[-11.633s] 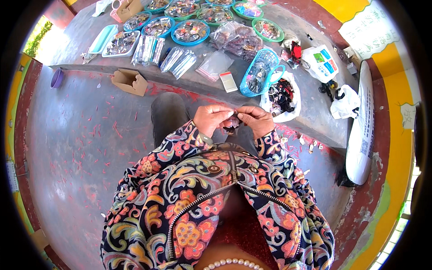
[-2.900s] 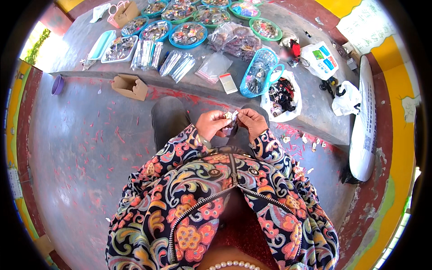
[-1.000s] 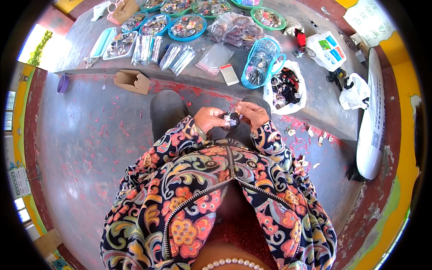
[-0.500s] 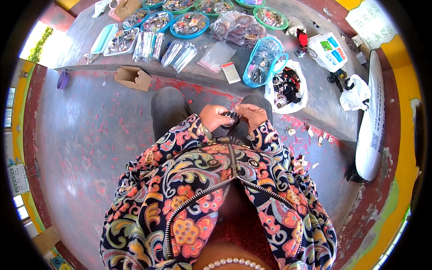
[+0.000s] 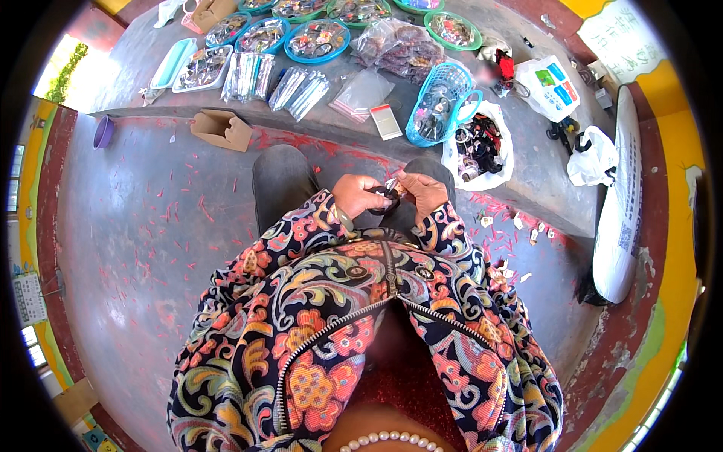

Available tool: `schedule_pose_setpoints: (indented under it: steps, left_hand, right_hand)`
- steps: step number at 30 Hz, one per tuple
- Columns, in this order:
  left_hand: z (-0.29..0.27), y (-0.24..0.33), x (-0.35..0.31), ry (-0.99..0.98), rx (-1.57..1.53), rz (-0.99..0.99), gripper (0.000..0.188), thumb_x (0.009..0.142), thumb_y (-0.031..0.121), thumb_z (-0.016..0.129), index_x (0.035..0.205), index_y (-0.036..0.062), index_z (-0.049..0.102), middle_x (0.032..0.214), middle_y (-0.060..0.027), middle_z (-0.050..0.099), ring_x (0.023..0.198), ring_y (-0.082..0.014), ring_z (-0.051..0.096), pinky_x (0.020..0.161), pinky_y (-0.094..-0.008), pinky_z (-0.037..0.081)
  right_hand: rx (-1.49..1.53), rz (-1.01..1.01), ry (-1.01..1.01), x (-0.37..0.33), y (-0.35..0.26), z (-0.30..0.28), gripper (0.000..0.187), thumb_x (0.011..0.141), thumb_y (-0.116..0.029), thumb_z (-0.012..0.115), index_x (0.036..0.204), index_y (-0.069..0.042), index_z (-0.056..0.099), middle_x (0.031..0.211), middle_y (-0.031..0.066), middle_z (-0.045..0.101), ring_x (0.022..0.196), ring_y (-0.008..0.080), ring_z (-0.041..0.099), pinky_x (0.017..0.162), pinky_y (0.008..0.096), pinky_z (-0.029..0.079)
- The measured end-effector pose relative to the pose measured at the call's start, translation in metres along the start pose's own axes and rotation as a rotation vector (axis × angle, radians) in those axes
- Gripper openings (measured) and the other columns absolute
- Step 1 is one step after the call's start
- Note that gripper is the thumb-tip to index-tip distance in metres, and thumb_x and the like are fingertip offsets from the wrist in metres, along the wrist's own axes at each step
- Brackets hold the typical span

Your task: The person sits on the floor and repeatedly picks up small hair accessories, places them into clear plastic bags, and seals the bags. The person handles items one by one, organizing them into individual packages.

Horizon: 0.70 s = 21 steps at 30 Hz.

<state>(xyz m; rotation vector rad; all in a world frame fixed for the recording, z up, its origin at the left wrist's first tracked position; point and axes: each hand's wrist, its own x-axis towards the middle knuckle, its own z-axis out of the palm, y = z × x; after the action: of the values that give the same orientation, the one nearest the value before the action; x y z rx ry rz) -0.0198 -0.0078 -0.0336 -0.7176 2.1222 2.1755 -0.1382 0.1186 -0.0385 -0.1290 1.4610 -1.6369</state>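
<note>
Above my lap, between my knees, my two hands meet around a small black looped band, which looks like a hair tie. My left hand is closed on it, thumb and fingers pinching its left side. From the right, my right hand pinches a small pale piece at the band's upper end. The fingers partly cover both, so I cannot tell whether the piece is fixed to the band.
On the raised ledge ahead are a blue basket, a white bag of dark bands, bundled clear packets and several filled trays. A cardboard box and a purple bowl stand left. Red scraps litter the floor.
The pale piece between my hands shows more now, and the black band hangs slightly differently at my left fingers. My right fingers have shifted a little; the surroundings are unchanged.
</note>
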Motion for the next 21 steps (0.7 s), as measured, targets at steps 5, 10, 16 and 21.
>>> schedule_pose_setpoints:
  steps: [5, 10, 16, 21]
  left_hand:
    - [0.001, -0.001, -0.002, 0.022, 0.114, 0.008, 0.024, 0.068, 0.014, 0.069, 0.082, -0.0035, 0.062, 0.07, -0.0039, 0.061, 0.06, -0.0068, 0.052, 0.054, -0.0223, 0.042]
    - [0.0, -0.007, 0.001, 0.018, -0.007, 0.042, 0.025, 0.069, 0.013, 0.068, 0.084, -0.0043, 0.06, 0.074, -0.0054, 0.061, 0.064, -0.0076, 0.054, 0.058, -0.0224, 0.043]
    - [-0.002, -0.001, 0.001, 0.046, -0.59, -0.099, 0.026, 0.073, 0.005, 0.062, 0.096, -0.0034, 0.053, 0.082, -0.0075, 0.06, 0.071, -0.0127, 0.058, 0.065, -0.0253, 0.046]
    - [0.002, -0.004, 0.002, 0.085, -0.4, -0.018, 0.022, 0.073, 0.004, 0.061, 0.092, -0.0055, 0.053, 0.081, -0.009, 0.059, 0.072, -0.0138, 0.058, 0.067, -0.0248, 0.046]
  right_hand:
    - [-0.038, 0.013, 0.008, -0.001, -0.001, 0.001, 0.016, 0.076, -0.016, 0.063, 0.078, 0.0, 0.062, 0.068, 0.003, 0.06, 0.056, 0.0082, 0.051, 0.054, 0.0198, 0.04]
    - [0.017, 0.014, 0.004, 0.0, -0.005, 0.001, 0.023, 0.078, -0.024, 0.061, 0.08, -0.001, 0.061, 0.065, 0.0033, 0.058, 0.054, 0.0095, 0.051, 0.052, 0.0209, 0.04]
    - [0.121, 0.155, -0.142, 0.002, 0.0, 0.0, 0.021, 0.077, -0.028, 0.062, 0.089, -0.01, 0.06, 0.077, -0.0011, 0.059, 0.068, 0.0084, 0.053, 0.059, 0.0205, 0.039]
    - [0.104, 0.142, -0.121, 0.009, 0.008, 0.003, 0.013, 0.077, -0.016, 0.061, 0.084, -0.007, 0.059, 0.074, 0.0013, 0.059, 0.064, 0.0101, 0.054, 0.058, 0.0236, 0.042]
